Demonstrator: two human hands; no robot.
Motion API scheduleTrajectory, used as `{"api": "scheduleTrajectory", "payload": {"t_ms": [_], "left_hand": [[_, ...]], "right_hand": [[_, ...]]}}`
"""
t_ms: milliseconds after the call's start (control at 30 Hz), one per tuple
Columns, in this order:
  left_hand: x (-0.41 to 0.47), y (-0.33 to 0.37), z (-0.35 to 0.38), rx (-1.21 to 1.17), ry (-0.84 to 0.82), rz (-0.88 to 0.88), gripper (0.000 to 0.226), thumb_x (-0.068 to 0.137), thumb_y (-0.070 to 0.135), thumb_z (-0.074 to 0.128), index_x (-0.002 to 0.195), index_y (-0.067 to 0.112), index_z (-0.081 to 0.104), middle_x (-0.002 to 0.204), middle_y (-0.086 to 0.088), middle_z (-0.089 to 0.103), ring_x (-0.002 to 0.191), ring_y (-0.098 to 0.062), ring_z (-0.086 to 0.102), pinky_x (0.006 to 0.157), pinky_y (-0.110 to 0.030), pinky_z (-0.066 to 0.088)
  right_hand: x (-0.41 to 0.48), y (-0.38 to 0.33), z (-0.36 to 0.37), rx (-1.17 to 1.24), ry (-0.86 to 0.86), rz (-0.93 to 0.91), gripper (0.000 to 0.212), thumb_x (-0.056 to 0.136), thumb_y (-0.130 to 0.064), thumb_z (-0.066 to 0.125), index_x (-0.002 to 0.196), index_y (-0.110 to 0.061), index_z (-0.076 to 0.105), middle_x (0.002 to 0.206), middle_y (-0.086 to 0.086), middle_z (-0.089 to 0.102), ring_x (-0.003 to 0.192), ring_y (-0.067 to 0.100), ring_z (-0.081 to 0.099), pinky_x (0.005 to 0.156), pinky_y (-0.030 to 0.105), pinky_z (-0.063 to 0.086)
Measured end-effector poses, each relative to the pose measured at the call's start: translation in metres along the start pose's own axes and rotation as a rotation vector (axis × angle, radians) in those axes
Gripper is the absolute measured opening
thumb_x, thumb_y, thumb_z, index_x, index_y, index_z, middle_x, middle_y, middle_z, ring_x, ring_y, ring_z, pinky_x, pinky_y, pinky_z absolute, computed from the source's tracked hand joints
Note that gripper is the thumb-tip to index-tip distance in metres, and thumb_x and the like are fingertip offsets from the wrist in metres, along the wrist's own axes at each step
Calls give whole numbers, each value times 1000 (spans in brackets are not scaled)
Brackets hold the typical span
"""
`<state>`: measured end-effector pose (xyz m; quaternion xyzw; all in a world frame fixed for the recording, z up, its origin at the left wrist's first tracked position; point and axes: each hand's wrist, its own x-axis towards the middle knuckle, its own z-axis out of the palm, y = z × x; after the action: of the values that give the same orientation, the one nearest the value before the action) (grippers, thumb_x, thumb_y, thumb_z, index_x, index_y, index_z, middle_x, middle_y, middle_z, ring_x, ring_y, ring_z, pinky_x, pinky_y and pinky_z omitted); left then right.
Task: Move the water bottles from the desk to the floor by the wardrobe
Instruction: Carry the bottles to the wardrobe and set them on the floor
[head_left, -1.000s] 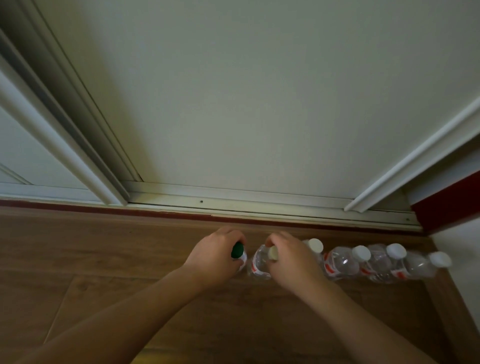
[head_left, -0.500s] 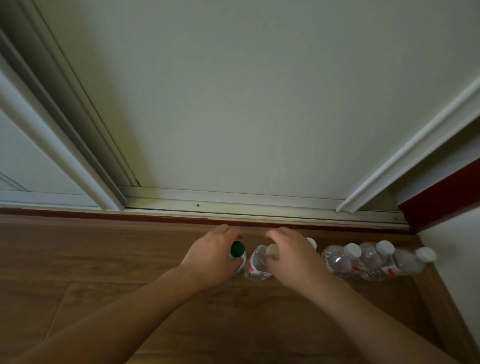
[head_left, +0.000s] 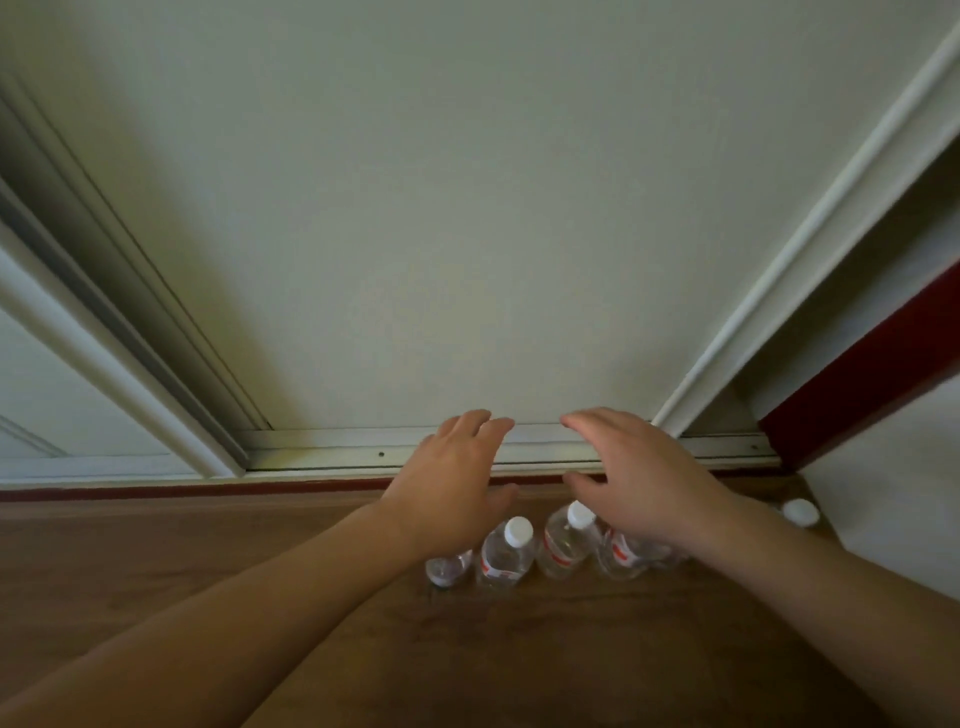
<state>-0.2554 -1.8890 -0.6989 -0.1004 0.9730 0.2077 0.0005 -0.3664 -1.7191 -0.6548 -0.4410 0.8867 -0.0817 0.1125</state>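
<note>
Clear plastic water bottles (head_left: 506, 553) line the brown wooden floor (head_left: 208, 571) beside the white wardrobe (head_left: 415, 260), likely to keep walkways free. The left hand (head_left: 452, 478) and right hand (head_left: 639, 478) hover spread, empty.

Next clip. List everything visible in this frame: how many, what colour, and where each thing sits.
water bottles: at least five showing, clear with red-and-white labels, white caps where seen; standing in a row on the floor along the wardrobe's foot, some hidden by the arms
wardrobe door: one main panel, off-white, fills the upper view
door track: one, off-white, under the door
floor: one, brown wood, lower view
dark red strip: one, at the right beside the wardrobe
left hand: one, fingers relaxed, above the row's left end, holding nothing
right hand: one, fingers relaxed, above the row's middle, holding nothing
</note>
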Motion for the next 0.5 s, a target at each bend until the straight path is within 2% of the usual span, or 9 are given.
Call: {"api": "scheduleTrajectory", "payload": {"t_ms": [167,300,400,500], "left_hand": [[12,40,-4,73,15,68,77,92,51,54,154,26,17,162,-3,16,148,-22,14,120,-42,18],[30,81,5,99,21,107,80,92,57,51,154,27,11,163,-2,9,149,-23,7,121,-43,15],[47,111,19,115,22,126,80,93,57,48,155,27,7,164,-2,7,150,-21,5,121,-41,11],[62,138,41,144,-6,134,79,95,58,42,155,25,3,164,-3,2,150,-23,1,121,-45,10]], "right_hand": [[-26,33,-17,-40,26,12,67,95,-39,54,153,-24,23,157,-7,28,143,10,24,114,28,21],[-48,74,-29,-36,96,70,69,96,-43,52,154,-25,20,160,-7,23,146,11,18,117,30,18],[-61,108,-31,-45,136,99,67,98,-47,45,155,-24,18,161,-6,19,147,12,14,117,31,16],[-72,146,-24,-103,136,129,65,101,-49,35,156,-23,11,163,-4,10,149,16,5,118,35,11]]}}
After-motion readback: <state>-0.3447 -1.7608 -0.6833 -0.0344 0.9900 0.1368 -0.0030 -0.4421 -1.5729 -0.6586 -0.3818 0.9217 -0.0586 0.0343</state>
